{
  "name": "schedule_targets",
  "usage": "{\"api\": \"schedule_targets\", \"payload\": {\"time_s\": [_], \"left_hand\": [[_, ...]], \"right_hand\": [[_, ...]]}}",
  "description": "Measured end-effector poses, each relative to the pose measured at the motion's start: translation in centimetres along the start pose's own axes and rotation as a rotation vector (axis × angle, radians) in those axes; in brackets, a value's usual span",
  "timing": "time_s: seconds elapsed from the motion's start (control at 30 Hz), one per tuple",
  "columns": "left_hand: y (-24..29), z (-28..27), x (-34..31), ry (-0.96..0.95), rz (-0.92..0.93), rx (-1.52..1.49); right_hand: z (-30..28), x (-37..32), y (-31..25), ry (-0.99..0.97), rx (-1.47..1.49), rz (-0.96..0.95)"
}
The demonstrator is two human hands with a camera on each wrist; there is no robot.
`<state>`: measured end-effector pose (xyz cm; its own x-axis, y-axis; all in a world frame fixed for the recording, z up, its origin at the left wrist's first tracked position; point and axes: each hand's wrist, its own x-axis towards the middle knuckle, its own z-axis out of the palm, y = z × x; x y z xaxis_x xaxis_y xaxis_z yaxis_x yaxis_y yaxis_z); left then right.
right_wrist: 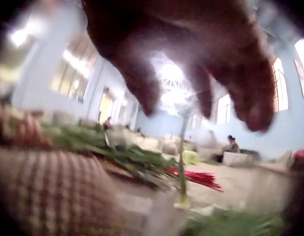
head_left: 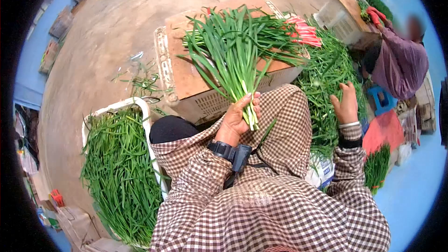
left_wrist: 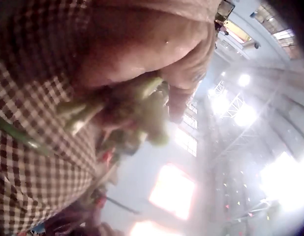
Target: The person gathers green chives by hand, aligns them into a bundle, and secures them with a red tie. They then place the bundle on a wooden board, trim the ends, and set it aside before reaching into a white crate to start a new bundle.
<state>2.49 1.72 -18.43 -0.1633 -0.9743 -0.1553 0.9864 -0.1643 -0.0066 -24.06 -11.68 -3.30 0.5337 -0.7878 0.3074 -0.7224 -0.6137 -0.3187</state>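
Note:
My left hand (head_left: 239, 117) grips a bunch of green chives (head_left: 233, 51) by its pale stalk ends, above my knee. The leaves fan out over an upturned crate (head_left: 186, 72) in front of me. In the left wrist view the hand (left_wrist: 157, 64) is blurred, with stalk ends (left_wrist: 142, 118) showing below it. My right hand (head_left: 346, 105) hovers with fingers relaxed over a heap of loose chives (head_left: 326, 74) on my right, holding nothing. The right wrist view shows its fingers (right_wrist: 201, 59) spread and dark against the light.
A white basket (head_left: 140, 107) full of chives (head_left: 121, 172) stands at my left. Red bands (head_left: 303, 32) lie on the crate's far right. Another person (head_left: 401, 60) sits beyond the heap beside a crate (head_left: 343, 16). Bare concrete floor (head_left: 116, 23) stretches ahead.

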Motion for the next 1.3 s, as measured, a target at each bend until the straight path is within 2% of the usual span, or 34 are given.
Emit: {"api": "schedule_targets", "payload": {"time_s": [0.07, 0.13, 0.23, 0.27, 0.33, 0.4, 0.47, 0.53, 0.57, 0.67, 0.73, 0.8, 0.87, 0.9, 0.93, 1.0, 1.07, 1.1, 1.13, 1.2, 1.23, 1.27, 1.3], "left_hand": [[0.2, 0.5, -0.3, -0.023, -0.01, 0.012], [0.2, 1.4, -0.6, -0.037, -0.01, 0.057], [-0.1, 4.7, -2.2, -0.02, -0.021, 0.072], [-0.3, 5.4, -3.0, -0.02, -0.025, 0.103], [-1.4, 6.9, -5.0, -0.067, -0.098, 0.065], [-2.7, 7.0, -7.0, -0.097, -0.184, 0.042], [-3.1, 6.4, -8.1, 0.004, -0.17, 0.181], [-3.0, 5.0, -8.4, -0.006, -0.177, 0.167], [-2.9, 4.7, -8.4, -0.003, -0.192, 0.235], [-1.3, 4.7, -8.8, 0.016, -0.266, 0.412], [0.1, 6.1, -9.0, -0.026, -0.058, 0.822], [4.4, 5.6, -7.8, -0.029, 0.162, 1.172], [8.4, 12.1, -7.8, -0.045, 0.314, 1.309], [10.1, 14.3, -6.8, -0.013, 0.477, 1.371], [11.5, 16.3, -5.9, 0.02, 0.642, 1.43], [12.5, 22.2, -5.1, -0.161, 0.825, 1.487], [14.7, 24.1, -3.9, -0.17, 0.954, 1.657], [15.8, 23.7, -3.7, -0.153, 1.145, 1.93], [16.1, 23.2, -3.2, -0.15, 1.149, 1.931], [16.0, 22.1, -2.0, -0.289, 1.102, 1.361], [16.2, 21.1, -1.6, -0.267, 1.062, 1.173], [16.9, 19.2, -1.2, -0.18, 1.097, 1.335], [17.6, 16.5, -0.3, -0.149, 1.06, 1.247]], "right_hand": [[0.2, 0.1, -0.6, -0.224, 0.344, 0.448], [2.3, 0.4, -3.8, -0.411, 0.914, 0.452], [7.7, 0.5, -8.9, -0.791, 1.552, 0.436], [9.0, 0.7, -10.3, -0.955, 1.776, 0.409], [13.6, 0.1, -10.3, -1.158, 2.204, 0.278], [12.9, -0.1, -15.0, -0.948, 2.187, 0.362], [13.4, -0.1, -15.6, -0.994, 2.258, 0.41], [14.3, -0.3, -15.0, -1.006, 2.14, 0.379], [13.9, -0.1, -15.3, -0.991, 2.129, 0.453], [12.4, 1.2, -16.6, -0.966, 2.029, 0.438], [10.8, 2.8, -17.2, -0.909, 1.92, 0.276], [9.9, 5.2, -17.2, -0.819, 1.664, 0.097], [8.4, 7.7, -18.0, -0.778, 1.511, -0.054], [7.9, 9.0, -18.7, -0.66, 1.34, -0.067], [9.2, 10.5, -19.5, -0.356, 1.354, -0.354], [7.7, 13.7, -20.2, -0.47, 1.043, -0.452], [7.3, 15.3, -21.9, -0.345, 0.971, -0.483], [8.3, 16.3, -22.5, -0.242, 0.988, -0.576], [8.4, 16.6, -22.6, -0.371, 0.876, -0.493], [10.3, 17.2, -23.4, -0.334, 0.924, -0.579], [11.3, 17.1, -23.6, -0.335, 1.037, -0.616], [14.4, 17.9, -22.8, -0.381, 0.971, -0.605], [16.4, 18.1, -22.3, -0.353, 0.927, -0.609]]}}
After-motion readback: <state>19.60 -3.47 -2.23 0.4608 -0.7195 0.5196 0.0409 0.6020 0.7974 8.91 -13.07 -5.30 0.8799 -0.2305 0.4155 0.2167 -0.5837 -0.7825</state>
